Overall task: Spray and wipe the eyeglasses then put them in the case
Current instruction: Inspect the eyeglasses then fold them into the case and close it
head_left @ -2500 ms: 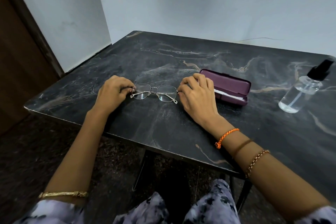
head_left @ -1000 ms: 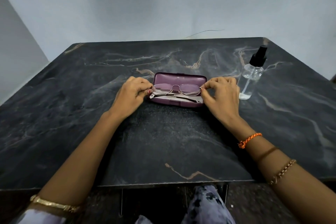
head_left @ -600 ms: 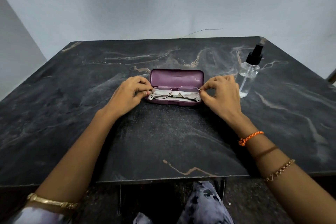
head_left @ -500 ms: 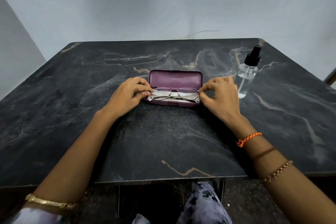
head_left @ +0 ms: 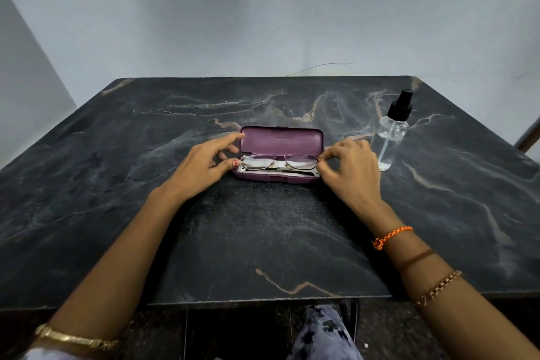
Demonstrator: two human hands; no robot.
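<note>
Right fingers (head_left: 331, 156) pinch eyeglasses (head_left: 279, 162) at hinge, inside open case (head_left: 282, 140). Left hand (head_left: 204, 165) fingers spread beside case. Spray bottle (head_left: 393, 134) right of case.

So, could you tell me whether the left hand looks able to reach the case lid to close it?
Probably yes: the left hand is open beside the lid, nothing between.

Eyeglasses (head_left: 280, 162) in case (head_left: 282, 142) — fingers (head_left: 323, 157) seemingly pinching.

The one camera sits on my head, wide-angled, looking forward and steeply down from close above the near edge of the bench (head_left: 146, 155), so my forearms enter from both lower corners of the frame and the wall (head_left: 263, 9) fills the top.
</note>
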